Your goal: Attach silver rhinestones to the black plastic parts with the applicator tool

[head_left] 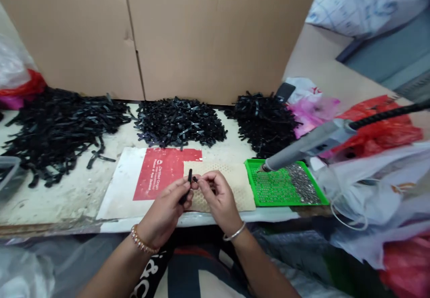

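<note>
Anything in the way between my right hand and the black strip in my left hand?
Nothing visible. The right hand is right beside the black plastic strip held in the left hand, with only a narrow gap between them. The perforated beige mat lies underneath, not between them.

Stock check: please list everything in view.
strip heaps: three, black, along the bench's back
cardboard: one, brown, behind the heaps
printed card: one, red-and-white, on bench
perforated mat: one, beige, on the card
tray: one, green, beside the mat
metal studs: many, silver, in the tray
corded tool: one, grey, above the tray
plastic bags: several, red, pink, white, at right
held strip: one, black, in the left hand
left hand, right hand: two, over the mat
</note>
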The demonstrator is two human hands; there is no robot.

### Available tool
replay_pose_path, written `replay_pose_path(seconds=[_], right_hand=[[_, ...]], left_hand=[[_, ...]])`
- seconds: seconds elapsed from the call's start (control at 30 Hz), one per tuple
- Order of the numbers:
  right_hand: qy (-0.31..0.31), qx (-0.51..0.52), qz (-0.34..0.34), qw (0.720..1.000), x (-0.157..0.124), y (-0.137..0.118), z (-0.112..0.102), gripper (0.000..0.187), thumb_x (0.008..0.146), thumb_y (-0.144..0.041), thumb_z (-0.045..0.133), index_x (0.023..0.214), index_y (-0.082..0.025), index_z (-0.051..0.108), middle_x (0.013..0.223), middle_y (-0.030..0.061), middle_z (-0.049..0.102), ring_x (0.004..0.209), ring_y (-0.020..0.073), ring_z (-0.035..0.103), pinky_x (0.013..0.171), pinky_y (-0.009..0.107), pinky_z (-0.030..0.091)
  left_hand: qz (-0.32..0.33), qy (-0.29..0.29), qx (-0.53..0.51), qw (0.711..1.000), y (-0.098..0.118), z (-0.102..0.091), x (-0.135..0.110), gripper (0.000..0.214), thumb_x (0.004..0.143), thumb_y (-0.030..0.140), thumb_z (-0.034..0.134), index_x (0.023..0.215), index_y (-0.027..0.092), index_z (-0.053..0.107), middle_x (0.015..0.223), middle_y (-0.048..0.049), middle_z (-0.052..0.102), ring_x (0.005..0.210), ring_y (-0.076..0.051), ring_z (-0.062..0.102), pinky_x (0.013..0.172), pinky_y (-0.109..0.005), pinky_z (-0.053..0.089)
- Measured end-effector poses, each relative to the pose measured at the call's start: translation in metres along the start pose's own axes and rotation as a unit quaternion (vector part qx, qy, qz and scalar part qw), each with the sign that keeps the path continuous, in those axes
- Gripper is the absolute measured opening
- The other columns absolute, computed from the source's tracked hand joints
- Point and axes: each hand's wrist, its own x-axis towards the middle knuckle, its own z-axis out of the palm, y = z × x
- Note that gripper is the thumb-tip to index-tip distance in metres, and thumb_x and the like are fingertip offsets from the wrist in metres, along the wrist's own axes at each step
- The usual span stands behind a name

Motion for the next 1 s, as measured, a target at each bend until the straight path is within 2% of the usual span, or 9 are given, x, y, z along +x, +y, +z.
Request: replay_pose_path(seconds=[0.07, 0.13, 0.27, 0.37, 0.47, 0.63, 0.73, 0.87, 1.0], right_hand=[[0.021, -0.073, -0.059, 0.995, -0.002, 0.000, -0.002, 0.013, 0.096, -0.031, 0.052, 0.093, -0.020, 0.057, 0.091, 0.0048, 0.055, 0.086, 0.0192, 0.056, 0.075, 0.031, 0.049], [0.026, -0.171, -0.127, 0.977, -0.003, 0.000, -0.006, 0.013, 0.098, -0.029, 0.050, 0.095, -0.020, 0.059, 0.093, 0.0063, 0.055, 0.088, 0.0205, 0.056, 0.076, 0.033, 0.049], [-0.007, -0.295, -0.198, 0.935, -0.013, 0.000, -0.013, 0.020, 0.100, -0.025, 0.044, 0.115, -0.021, 0.057, 0.104, 0.0100, 0.055, 0.093, 0.0225, 0.056, 0.078, 0.036, 0.051], [-0.045, -0.258, -0.209, 0.942, -0.022, 0.002, -0.019, 0.036, 0.100, -0.018, 0.040, 0.135, -0.023, 0.044, 0.115, 0.0116, 0.049, 0.105, 0.0231, 0.053, 0.087, 0.038, 0.050], [-0.043, -0.208, -0.195, 0.958, -0.029, 0.004, -0.024, 0.044, 0.098, -0.012, 0.040, 0.139, -0.028, 0.041, 0.113, 0.0093, 0.050, 0.102, 0.0219, 0.054, 0.086, 0.038, 0.049], [0.026, -0.147, -0.172, 0.974, -0.032, 0.005, -0.028, 0.030, 0.095, -0.012, 0.052, 0.121, -0.027, 0.057, 0.099, 0.0047, 0.059, 0.090, 0.0190, 0.058, 0.079, 0.033, 0.051], [0.035, -0.129, -0.176, 0.975, -0.031, 0.003, -0.030, 0.018, 0.094, -0.013, 0.056, 0.108, -0.024, 0.060, 0.096, 0.0036, 0.062, 0.090, 0.0180, 0.060, 0.079, 0.031, 0.051], [0.027, -0.150, -0.201, 0.968, -0.031, 0.003, -0.032, 0.016, 0.095, -0.014, 0.055, 0.109, -0.022, 0.059, 0.097, 0.0044, 0.063, 0.091, 0.0176, 0.060, 0.080, 0.032, 0.052], [0.029, -0.158, -0.215, 0.963, -0.031, 0.005, -0.033, 0.017, 0.096, -0.015, 0.054, 0.110, -0.022, 0.060, 0.097, 0.0049, 0.063, 0.091, 0.0175, 0.061, 0.081, 0.032, 0.052]], left_hand=[[-0.002, -0.016, 0.017, 1.000, -0.001, 0.006, -0.004, 0.024, 0.065, 0.036, 0.073, 0.078, 0.017, 0.067, 0.068, 0.0000, 0.051, 0.061, -0.010, 0.043, 0.055, -0.021, 0.038], [0.001, -0.020, 0.023, 1.000, -0.002, 0.009, -0.007, 0.022, 0.064, 0.036, 0.074, 0.072, 0.017, 0.066, 0.066, 0.0007, 0.049, 0.061, -0.010, 0.042, 0.055, -0.020, 0.038], [-0.020, -0.027, -0.003, 0.999, -0.004, 0.011, -0.011, 0.022, 0.064, 0.035, 0.076, 0.069, 0.016, 0.065, 0.067, 0.0010, 0.048, 0.062, -0.010, 0.042, 0.056, -0.019, 0.039], [-0.035, -0.034, -0.017, 0.999, -0.006, 0.010, -0.013, 0.023, 0.064, 0.034, 0.077, 0.074, 0.016, 0.067, 0.067, 0.0014, 0.047, 0.062, -0.009, 0.042, 0.053, -0.017, 0.037], [-0.046, -0.034, -0.013, 0.998, -0.005, 0.012, -0.015, 0.022, 0.062, 0.031, 0.078, 0.076, 0.016, 0.069, 0.069, 0.0009, 0.050, 0.064, -0.009, 0.044, 0.055, -0.017, 0.038], [-0.052, -0.039, 0.010, 0.998, -0.003, 0.019, -0.018, 0.023, 0.062, 0.032, 0.079, 0.080, 0.018, 0.072, 0.071, -0.0004, 0.054, 0.065, -0.010, 0.047, 0.063, -0.020, 0.042], [-0.040, -0.030, 0.037, 0.998, -0.004, 0.020, -0.018, 0.029, 0.062, 0.033, 0.078, 0.088, 0.020, 0.074, 0.072, -0.0010, 0.055, 0.065, -0.010, 0.047, 0.061, -0.021, 0.041], [-0.019, -0.019, 0.081, 0.996, -0.005, 0.022, -0.017, 0.035, 0.066, 0.035, 0.075, 0.097, 0.019, 0.073, 0.070, -0.0006, 0.054, 0.064, -0.010, 0.045, 0.057, -0.021, 0.037], [-0.013, -0.012, 0.096, 0.995, -0.007, 0.024, -0.018, 0.031, 0.067, 0.037, 0.074, 0.091, 0.017, 0.072, 0.067, 0.0011, 0.052, 0.063, -0.010, 0.043, 0.058, -0.021, 0.036]])
